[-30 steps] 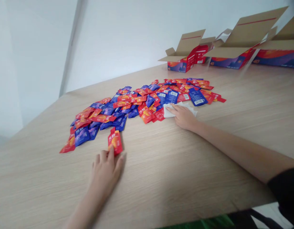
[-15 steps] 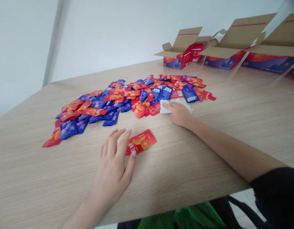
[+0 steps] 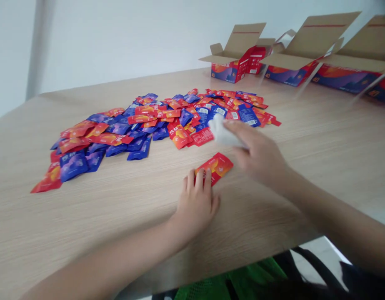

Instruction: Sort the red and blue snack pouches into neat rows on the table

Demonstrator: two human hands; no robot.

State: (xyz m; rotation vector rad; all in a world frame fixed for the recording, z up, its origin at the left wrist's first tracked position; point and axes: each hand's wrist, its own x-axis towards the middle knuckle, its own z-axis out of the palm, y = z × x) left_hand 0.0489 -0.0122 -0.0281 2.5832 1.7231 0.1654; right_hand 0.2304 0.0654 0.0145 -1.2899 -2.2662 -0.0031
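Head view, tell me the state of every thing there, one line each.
sachet pile: spread loose
red sachet: flat, apart from the pile
left hand: open, pressing red sachet
white cloth: bunched
right hand: closed on white cloth
cardboard boxes: flaps open

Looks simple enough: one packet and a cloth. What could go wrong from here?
The single red-orange foil sachet is pinned only at one end by the left hand, so a wipe might make it slide or spin on the smooth wooden table. The right hand holds the crumpled white cloth close to the pile of red and blue sachets; a wide sweep might scatter some.
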